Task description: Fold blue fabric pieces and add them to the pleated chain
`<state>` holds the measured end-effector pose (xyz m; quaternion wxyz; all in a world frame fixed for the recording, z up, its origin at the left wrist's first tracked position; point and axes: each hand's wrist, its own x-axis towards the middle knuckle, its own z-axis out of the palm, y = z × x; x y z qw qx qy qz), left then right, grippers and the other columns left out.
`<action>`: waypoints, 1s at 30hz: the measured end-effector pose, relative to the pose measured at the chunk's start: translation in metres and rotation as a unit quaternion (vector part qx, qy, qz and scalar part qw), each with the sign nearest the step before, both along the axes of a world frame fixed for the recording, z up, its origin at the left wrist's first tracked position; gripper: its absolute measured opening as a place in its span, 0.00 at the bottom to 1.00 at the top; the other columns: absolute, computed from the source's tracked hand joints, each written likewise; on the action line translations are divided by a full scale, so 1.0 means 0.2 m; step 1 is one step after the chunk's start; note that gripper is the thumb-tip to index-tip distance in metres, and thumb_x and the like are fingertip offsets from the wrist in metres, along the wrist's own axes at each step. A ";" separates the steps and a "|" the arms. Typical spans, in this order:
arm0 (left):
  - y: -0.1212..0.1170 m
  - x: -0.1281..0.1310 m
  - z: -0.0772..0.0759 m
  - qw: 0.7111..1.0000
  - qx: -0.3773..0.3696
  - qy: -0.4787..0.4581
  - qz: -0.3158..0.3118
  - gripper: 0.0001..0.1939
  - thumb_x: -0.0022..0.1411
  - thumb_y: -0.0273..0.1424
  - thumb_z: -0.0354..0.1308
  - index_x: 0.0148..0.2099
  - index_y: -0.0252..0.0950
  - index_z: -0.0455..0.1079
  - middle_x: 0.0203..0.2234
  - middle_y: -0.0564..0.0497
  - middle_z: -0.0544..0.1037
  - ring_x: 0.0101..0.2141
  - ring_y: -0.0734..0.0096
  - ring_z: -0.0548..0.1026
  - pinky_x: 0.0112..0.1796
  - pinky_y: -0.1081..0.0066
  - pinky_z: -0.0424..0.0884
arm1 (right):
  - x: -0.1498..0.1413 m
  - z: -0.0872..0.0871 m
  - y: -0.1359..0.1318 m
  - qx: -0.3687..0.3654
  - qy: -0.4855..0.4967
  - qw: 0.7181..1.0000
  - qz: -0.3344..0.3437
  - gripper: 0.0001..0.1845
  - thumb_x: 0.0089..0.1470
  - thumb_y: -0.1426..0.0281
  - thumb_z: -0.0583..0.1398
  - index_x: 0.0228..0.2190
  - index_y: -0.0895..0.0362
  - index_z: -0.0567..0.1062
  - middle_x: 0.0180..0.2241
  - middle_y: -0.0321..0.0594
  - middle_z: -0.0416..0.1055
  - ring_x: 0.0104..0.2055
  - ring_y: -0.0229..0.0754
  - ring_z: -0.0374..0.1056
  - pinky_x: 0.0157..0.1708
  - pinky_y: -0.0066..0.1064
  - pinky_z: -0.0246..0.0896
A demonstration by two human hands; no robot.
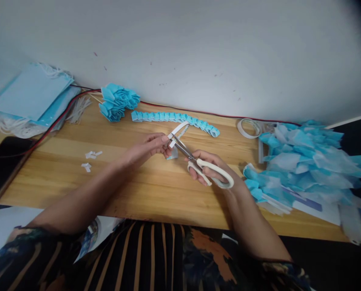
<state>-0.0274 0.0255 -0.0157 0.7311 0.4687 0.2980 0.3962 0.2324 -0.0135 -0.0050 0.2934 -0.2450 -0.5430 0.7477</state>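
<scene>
My right hand [207, 163] has its fingers through the white handles of a pair of scissors [215, 173], with the blades pointing up and left. Pinched in the fingertips of my left hand [153, 146] is a narrow white strip [179, 127] that curls over at its far end. The scissor blades cross the strip close to the left fingertips. Below them, a small light-blue piece [173, 153] lies on the table, partly hidden by the left hand. Behind the hands runs a row of folded blue pieces [168, 117].
Small white scraps [92, 154] lie on the wooden table [131, 194]. Blue flowers [119, 101] and stacked blue face masks [34, 95] sit back left, with a phone [7, 161] nearer. A tape roll [249, 128] and a blue petal heap [310, 157] are right.
</scene>
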 end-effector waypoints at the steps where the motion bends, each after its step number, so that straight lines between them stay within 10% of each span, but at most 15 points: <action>1: 0.00 0.00 0.00 1.000 0.001 0.003 -0.003 0.25 0.57 0.53 0.70 0.35 0.32 0.78 0.29 0.46 0.81 0.31 0.70 0.78 0.35 0.70 0.76 | 0.00 0.00 0.00 -0.002 0.001 1.000 -0.001 0.28 0.58 0.51 0.67 0.49 0.57 0.73 0.31 0.36 0.75 0.21 0.29 0.60 0.17 0.21 0.54; 30: 0.00 0.00 0.00 1.000 0.001 0.010 -0.012 0.26 0.57 0.53 0.70 0.36 0.31 0.78 0.31 0.46 0.81 0.31 0.70 0.79 0.36 0.69 0.76 | -0.02 0.00 -0.01 -0.002 -0.002 1.000 -0.006 0.25 0.60 0.53 0.67 0.49 0.56 0.73 0.30 0.33 0.73 0.19 0.27 0.59 0.16 0.20 0.52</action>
